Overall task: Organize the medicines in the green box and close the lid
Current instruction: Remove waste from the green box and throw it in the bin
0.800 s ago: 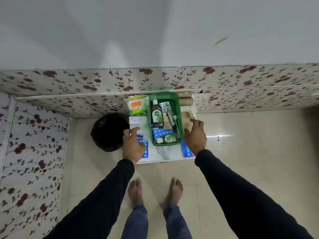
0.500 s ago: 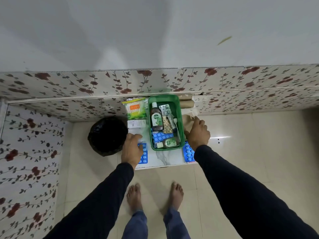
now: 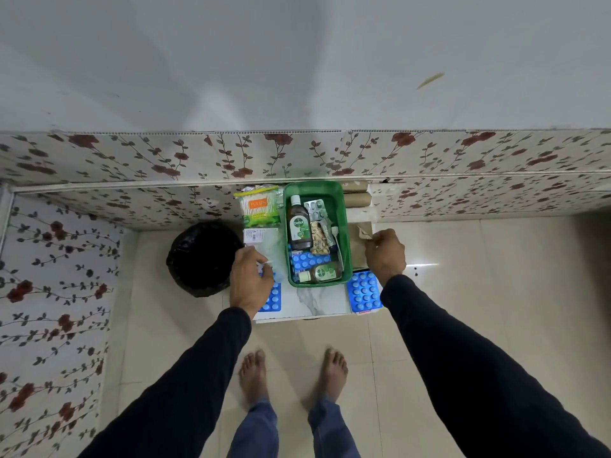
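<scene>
1. One view only, the head camera, so we read it all from there. In about the last second our right hand (image 3: 385, 254) went from lying flat beside the green box (image 3: 316, 234) to sliding toward the wall, and now it's closed in a pinch on the corner of a brown paper packet (image 3: 361, 232) just right of the box. Our left hand (image 3: 251, 279) hardly moved; it sits curled over a blue blister strip (image 3: 273, 300) on the left of the bench (image 3: 315, 300), with something small and white at its fingertips. We can't tell if it's actually gripping.
2. Our take: the brown packet is probably next into the box, so sorting isn't done. We can't make out a lid anywhere, so closing is a way off.
3. The box sits mid-bench, open, its back end near the floral wall. Inside: a big Dettol bottle (image 3: 298, 228), a small one lying at the near end (image 3: 322, 273), foil strips and blue blisters.
4. Room is tight. A second blue blister strip (image 3: 363, 292) sits at the bench's right front corner, apparently overhanging a bit, so it could get knocked off. The cotton bud pack (image 3: 259, 209) crowds the left side, and a black bin bag (image 3: 201, 259) is on the floor just left of the bench. Best free space inside looks like the box's far right.
</scene>
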